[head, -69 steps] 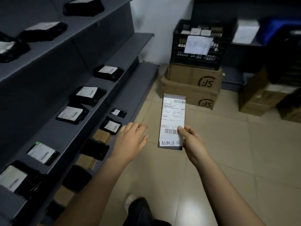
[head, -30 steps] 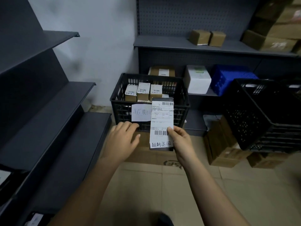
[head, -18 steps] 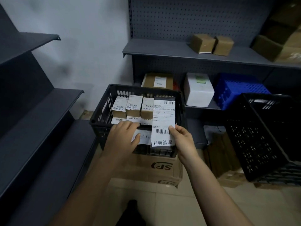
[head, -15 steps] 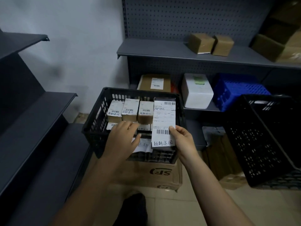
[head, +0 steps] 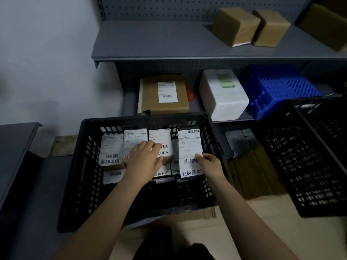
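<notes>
One item is in hand: the labelled parcel [head: 189, 152]. Position? (Inspector)

Inside the black crate [head: 142, 120], at its right end, label facing up, just beside the row of parcels [head: 112, 147]. Whether it rests on the parcels beneath cannot be told. (Operator)

Grip status? (Inspector)

Right hand [head: 211, 165]: grip closed on the labelled parcel's right edge, thumb on the label beside the lower barcode. Left hand [head: 145, 159]: no grip. Its fingers are straight and lie flat on the row of parcels, holding nothing. (Operator)

Surroundings? (Inspector)

The black crate stands on a cardboard box [head: 187, 215]. A second black crate [head: 309, 166] is to its right. Behind, the lower shelf [head: 129, 106] carries a brown carton [head: 165, 94], a white foam box [head: 223, 94] and a blue crate [head: 277, 91]. The upper shelf [head: 150, 40] carries two small brown boxes [head: 235, 25]. (Operator)
</notes>
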A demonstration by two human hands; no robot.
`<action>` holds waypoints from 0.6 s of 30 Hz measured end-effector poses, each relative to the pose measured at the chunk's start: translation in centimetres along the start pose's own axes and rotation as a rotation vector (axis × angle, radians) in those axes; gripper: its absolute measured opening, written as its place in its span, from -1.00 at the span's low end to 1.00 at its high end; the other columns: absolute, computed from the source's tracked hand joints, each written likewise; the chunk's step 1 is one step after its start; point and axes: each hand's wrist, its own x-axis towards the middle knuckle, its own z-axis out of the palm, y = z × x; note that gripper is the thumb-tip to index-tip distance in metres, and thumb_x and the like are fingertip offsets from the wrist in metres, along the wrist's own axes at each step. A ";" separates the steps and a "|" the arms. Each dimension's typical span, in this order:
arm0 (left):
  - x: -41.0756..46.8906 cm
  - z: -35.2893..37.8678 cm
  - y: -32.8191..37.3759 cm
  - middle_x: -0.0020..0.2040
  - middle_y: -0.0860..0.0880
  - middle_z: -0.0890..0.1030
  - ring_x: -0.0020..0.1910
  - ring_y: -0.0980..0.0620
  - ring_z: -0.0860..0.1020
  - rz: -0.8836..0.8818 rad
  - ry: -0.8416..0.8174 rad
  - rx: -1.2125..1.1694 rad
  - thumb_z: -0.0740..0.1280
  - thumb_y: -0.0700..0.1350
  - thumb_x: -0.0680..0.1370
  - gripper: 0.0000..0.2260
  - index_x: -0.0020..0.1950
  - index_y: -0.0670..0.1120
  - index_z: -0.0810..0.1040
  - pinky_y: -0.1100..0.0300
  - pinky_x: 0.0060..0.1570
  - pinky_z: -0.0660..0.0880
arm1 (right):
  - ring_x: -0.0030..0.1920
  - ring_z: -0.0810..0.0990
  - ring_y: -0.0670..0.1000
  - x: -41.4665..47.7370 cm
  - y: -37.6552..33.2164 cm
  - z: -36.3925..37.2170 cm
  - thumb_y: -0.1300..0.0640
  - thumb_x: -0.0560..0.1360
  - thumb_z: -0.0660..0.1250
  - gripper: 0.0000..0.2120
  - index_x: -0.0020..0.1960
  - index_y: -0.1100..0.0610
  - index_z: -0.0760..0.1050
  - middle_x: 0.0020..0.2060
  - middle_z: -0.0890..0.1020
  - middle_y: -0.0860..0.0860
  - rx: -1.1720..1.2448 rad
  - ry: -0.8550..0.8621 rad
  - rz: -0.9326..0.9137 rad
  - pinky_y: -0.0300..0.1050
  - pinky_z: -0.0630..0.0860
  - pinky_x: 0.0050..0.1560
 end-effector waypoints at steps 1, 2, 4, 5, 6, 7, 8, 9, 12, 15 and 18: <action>0.4 0.9 -0.3 -0.02 -0.05 0.57 -0.04 -0.09 0.53 -0.005 -0.028 -0.008 0.46 -0.09 0.42 -0.71 0.11 -0.09 0.58 0.00 -0.06 0.50 | -0.08 0.63 0.04 1.0 0.3 0.4 0.12 0.55 0.37 -0.91 -0.01 0.14 0.53 -0.08 0.66 0.05 -0.008 0.010 0.022 -0.07 0.55 -0.07; 0.8 1.9 -0.7 0.00 -0.05 0.57 -0.01 -0.10 0.53 -0.008 -0.054 -0.015 0.45 -0.08 0.43 -0.71 0.12 -0.09 0.57 -0.01 -0.03 0.50 | -0.08 0.63 0.06 1.8 0.5 0.7 0.12 0.55 0.38 -0.88 0.02 0.16 0.52 -0.07 0.66 0.07 -0.016 0.020 0.042 -0.06 0.55 -0.06; 1.3 3.6 -1.3 0.07 -0.05 0.56 0.06 -0.10 0.52 -0.027 -0.098 -0.033 0.42 -0.06 0.45 -0.69 0.17 -0.07 0.56 -0.02 0.05 0.50 | -0.06 0.62 0.07 3.9 1.0 1.5 0.11 0.53 0.40 -0.79 0.11 0.19 0.52 -0.05 0.64 0.09 -0.067 0.040 0.068 -0.09 0.55 -0.07; 1.5 4.4 -1.6 0.11 -0.05 0.55 0.09 -0.09 0.51 -0.043 -0.118 -0.044 0.41 -0.06 0.46 -0.68 0.20 -0.07 0.55 -0.03 0.08 0.49 | -0.06 0.62 0.07 5.0 1.3 2.0 0.10 0.52 0.41 -0.73 0.15 0.21 0.52 -0.03 0.64 0.10 -0.103 0.045 0.072 -0.12 0.54 -0.13; 1.7 5.0 -1.8 0.14 -0.05 0.54 0.13 -0.09 0.50 -0.059 -0.137 -0.053 0.40 -0.06 0.47 -0.67 0.22 -0.06 0.53 -0.03 0.11 0.48 | -0.05 0.62 0.07 6.1 1.6 2.4 0.09 0.51 0.42 -0.69 0.18 0.22 0.52 0.00 0.64 0.10 -0.127 0.048 0.075 -0.17 0.52 -0.22; 1.8 5.6 -1.9 0.18 -0.05 0.53 0.17 -0.08 0.49 -0.071 -0.152 -0.060 0.39 -0.06 0.48 -0.67 0.24 -0.06 0.52 -0.03 0.14 0.46 | -0.05 0.62 0.07 7.1 2.0 2.9 0.08 0.50 0.43 -0.66 0.20 0.22 0.50 0.03 0.64 0.11 -0.145 0.051 0.080 -0.20 0.50 -0.28; 1.9 6.1 -2.0 0.20 -0.05 0.52 0.20 -0.08 0.47 -0.081 -0.168 -0.067 0.39 -0.07 0.49 -0.66 0.26 -0.05 0.51 -0.03 0.17 0.45 | -0.06 0.62 0.05 8.0 2.5 3.4 0.06 0.49 0.44 -0.64 0.21 0.20 0.49 0.04 0.64 0.11 -0.164 0.059 0.083 -0.21 0.48 -0.29; 1.8 6.6 -2.0 0.22 -0.05 0.51 0.22 -0.08 0.46 -0.089 -0.188 -0.075 0.39 -0.07 0.50 -0.65 0.27 -0.05 0.51 -0.03 0.20 0.43 | -0.09 0.61 0.02 8.6 2.9 3.8 0.05 0.48 0.45 -0.63 0.20 0.19 0.49 0.04 0.64 0.09 -0.188 0.065 0.087 -0.23 0.47 -0.29; 1.4 7.6 -2.2 0.22 -0.04 0.50 0.22 -0.08 0.47 -0.096 -0.232 -0.081 0.40 -0.07 0.49 -0.65 0.26 -0.06 0.51 -0.02 0.20 0.43 | -0.15 0.57 -0.05 9.6 3.8 4.6 0.05 0.51 0.42 -0.64 0.22 0.19 0.49 0.01 0.62 0.06 -0.268 0.061 0.085 -0.29 0.44 -0.27; 1.0 8.2 -2.5 0.19 -0.05 0.50 0.20 -0.09 0.48 -0.100 -0.235 -0.091 0.43 -0.08 0.46 -0.66 0.21 -0.08 0.52 -0.03 0.16 0.46 | 0.02 0.56 0.03 9.8 4.1 4.8 0.03 0.54 0.37 -0.62 0.28 0.19 0.49 0.12 0.62 0.07 -0.398 0.049 0.045 -0.27 0.38 -0.10; 1.1 8.2 -2.4 0.19 -0.06 0.51 0.20 -0.10 0.48 -0.106 -0.238 -0.088 0.46 -0.10 0.44 -0.65 0.20 -0.09 0.53 -0.04 0.17 0.46 | 0.04 0.57 0.04 9.8 4.1 4.7 0.04 0.55 0.37 -0.61 0.32 0.17 0.49 0.16 0.62 0.06 -0.483 -0.007 0.006 -0.28 0.40 -0.14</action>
